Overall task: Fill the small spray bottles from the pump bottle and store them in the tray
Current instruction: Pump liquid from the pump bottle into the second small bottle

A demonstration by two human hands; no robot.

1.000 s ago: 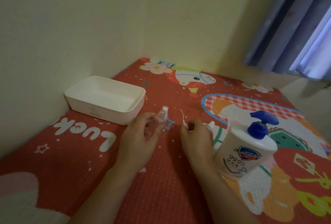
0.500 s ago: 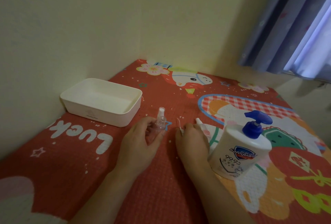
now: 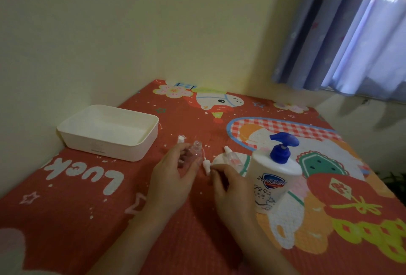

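My left hand (image 3: 173, 176) grips a small clear spray bottle (image 3: 195, 152), tilted, with its neck open at the top. Just behind its fingers a small white-capped piece (image 3: 181, 139) shows; whether the hand holds it I cannot tell. My right hand (image 3: 230, 187) pinches a white spray head (image 3: 206, 165) with a thin tube, close beside that bottle. A second small spray bottle (image 3: 232, 158) lies on the mat beyond my right hand. The white pump bottle (image 3: 272, 180) with a blue pump stands right of it. The white tray (image 3: 140, 145) sits at the left, with nothing visible in it.
Everything rests on a red cartoon-print mat (image 3: 87, 208) set into a room corner. Cream walls close the left and far sides. A blue curtain (image 3: 351, 33) hangs at the upper right, past the mat's right edge.
The bottle in my left hand now shows an open neck. The spray head in my right hand sits lower, next to the bottle. The view has shifted slightly.
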